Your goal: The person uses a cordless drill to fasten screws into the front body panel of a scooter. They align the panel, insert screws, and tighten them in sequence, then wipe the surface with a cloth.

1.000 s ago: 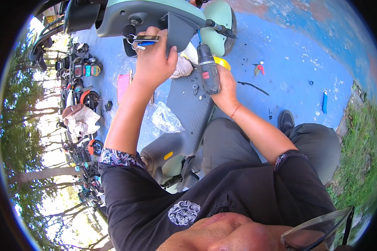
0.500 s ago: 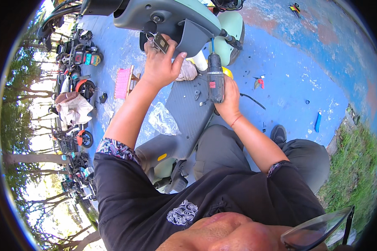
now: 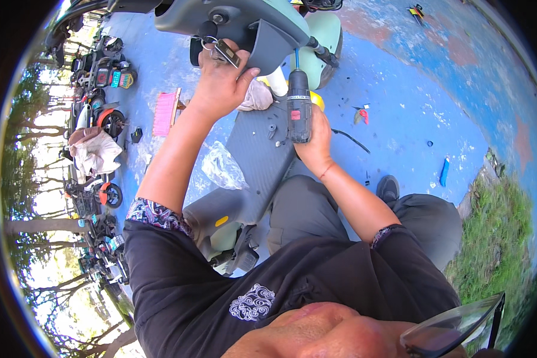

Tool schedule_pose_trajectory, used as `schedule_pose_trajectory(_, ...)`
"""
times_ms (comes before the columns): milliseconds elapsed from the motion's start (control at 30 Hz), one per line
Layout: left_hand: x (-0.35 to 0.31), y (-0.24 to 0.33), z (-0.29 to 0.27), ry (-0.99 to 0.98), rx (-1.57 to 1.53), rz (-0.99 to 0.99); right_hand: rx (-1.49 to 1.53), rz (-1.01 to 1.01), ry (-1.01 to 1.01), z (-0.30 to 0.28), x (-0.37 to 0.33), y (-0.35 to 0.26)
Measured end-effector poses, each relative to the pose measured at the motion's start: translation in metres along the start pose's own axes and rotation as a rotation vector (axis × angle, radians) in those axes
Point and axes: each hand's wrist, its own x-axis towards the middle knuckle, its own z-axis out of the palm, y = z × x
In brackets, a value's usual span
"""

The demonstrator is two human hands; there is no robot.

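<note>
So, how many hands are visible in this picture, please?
2: the left hand is at the grey scooter panel, by the key tag; the right hand grips the cordless drill. Some left fingertips are hidden.

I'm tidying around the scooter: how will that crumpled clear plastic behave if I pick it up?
The clear plastic will probably be floppy, since it lies in loose creases. It's likely light for its bulk, looking thin and see-through. Its shiny surface may feel slippery.
</note>
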Motion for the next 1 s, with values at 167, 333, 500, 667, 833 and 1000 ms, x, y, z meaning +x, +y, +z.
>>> schedule_pose_trajectory(167, 0.000, 0.004, -0.002, -0.026, 0.019, -0.005, -0.074, -0.021, 0.065, 0.005, 0.001, -0.006)
schedule_pose_trajectory(333, 0.001, 0.001, 0.002, -0.012, 0.017, 0.000, -0.058, -0.106, 0.136, 0.007, 0.008, 0.000)
schedule_pose_trajectory(500, 0.005, 0.004, -0.003, -0.025, 0.010, 0.003, -0.088, -0.126, 0.116, 0.010, 0.008, 0.012)
schedule_pose_trajectory(667, 0.004, 0.004, -0.004, -0.034, 0.007, -0.010, -0.144, -0.096, 0.108, 0.017, 0.006, 0.016)
schedule_pose_trajectory(833, 0.003, 0.002, -0.002, 0.012, 0.017, 0.027, -0.182, -0.114, 0.116, 0.022, 0.006, 0.017)
schedule_pose_trajectory(1000, 0.006, 0.000, -0.003, 0.014, -0.026, 0.015, -0.217, -0.062, 0.072, 0.023, 0.005, 0.019)
